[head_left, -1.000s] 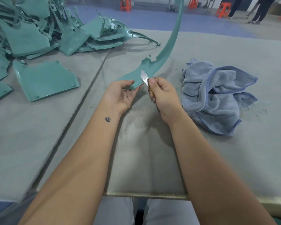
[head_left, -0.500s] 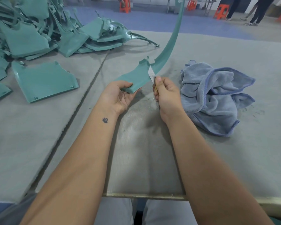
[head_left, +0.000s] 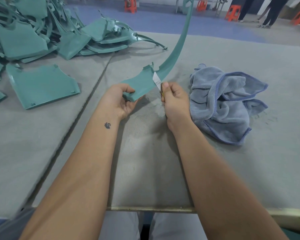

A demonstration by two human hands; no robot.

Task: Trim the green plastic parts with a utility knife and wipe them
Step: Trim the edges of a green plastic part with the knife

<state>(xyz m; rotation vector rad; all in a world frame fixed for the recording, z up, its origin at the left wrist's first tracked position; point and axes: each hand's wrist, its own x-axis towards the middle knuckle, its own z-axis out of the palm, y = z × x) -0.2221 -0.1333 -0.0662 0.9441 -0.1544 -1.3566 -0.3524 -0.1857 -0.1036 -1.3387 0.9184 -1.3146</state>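
— What is the left hand [head_left: 119, 99] doing?

— It grips the wide lower end of a long, curved green plastic part [head_left: 142, 84], thumb on top and fingers curled beneath, holding that end just above the grey fabric-covered counter [head_left: 145, 170]. From there the part narrows into a slim strip that arcs up and away toward the top of the view.

— And the right hand [head_left: 174, 99]?

— Its fingers are closed round a utility knife [head_left: 157, 80]. Only the pale, pointed blade and a sliver of yellowish handle show past the thumb; the blade lies against the part's edge, where the wide end meets the narrow strip.

— Where are the other parts?

— A heap of green plastic parts [head_left: 42, 28] is piled at the far left of the counter. One flat green panel with a curved cut-out [head_left: 42, 85] lies apart from the heap, nearer the person, left of a dark seam that runs across the counter.

— Is there anything for wiping?

— A crumpled blue-grey cloth with a darker blue hem [head_left: 227, 103] lies on the counter just right of the right hand, not touching it. Thin shavings are scattered on the counter below the hands.

— Beyond the counter?

— A blue floor, orange plastic stools [head_left: 130, 5] and the legs of people standing at the far right.
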